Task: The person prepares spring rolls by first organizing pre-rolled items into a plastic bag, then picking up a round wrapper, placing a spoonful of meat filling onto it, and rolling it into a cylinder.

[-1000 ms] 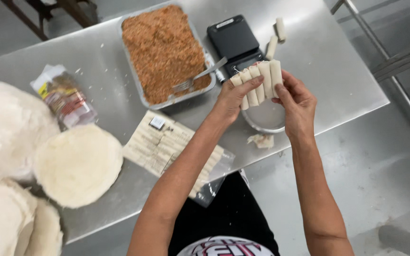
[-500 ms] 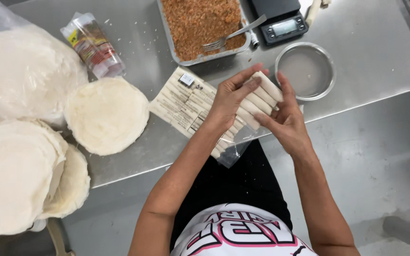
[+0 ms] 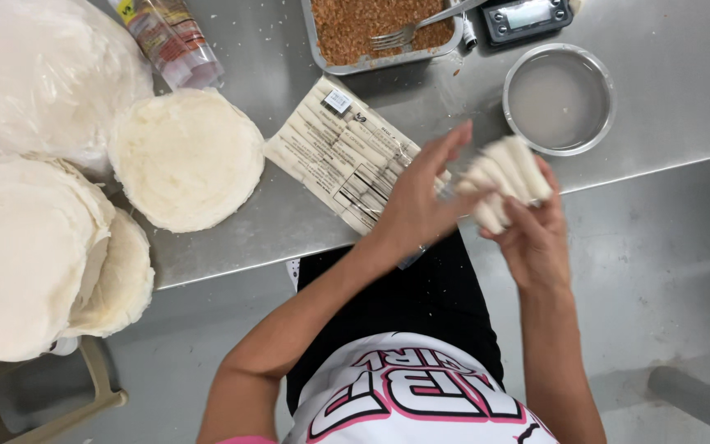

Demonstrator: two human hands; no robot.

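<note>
We record two hands at the near edge of the steel worktop (image 3: 634, 90). The right hand (image 3: 536, 234) is curled closed around a bundle of pale rolled wrappers (image 3: 504, 177), held fanned and raised over the worktop's front edge; the picture blurs here, so we count about five rolls and cannot be firmer. The left hand (image 3: 421, 201) is open, fingers spread and raised, its fingertips just beside the bundle; whether it touches the rolls we cannot tell. It holds nothing.

Under the left hand lies one flat clear packet (image 3: 334, 148) of pale rolls in rows, bearing a small label, set at an angle on the worktop. To the left of it sits one round stack of white wrapper discs (image 3: 186, 156). Further left, overhanging the worktop's edge, we count two more stacks of discs (image 3: 26, 255), and above them one large clear bag (image 3: 43, 74) of the same pale material.

Beyond the right hand stands one round metal bowl (image 3: 559, 99) holding cloudy liquid. At the far edge we note one metal tray (image 3: 384, 33) of reddish-brown crumbly filling with one fork (image 3: 421, 25) lying in it, one small black scale (image 3: 527, 16) beside the tray, and one clear wrapped packet (image 3: 170, 37) at far left.
</note>
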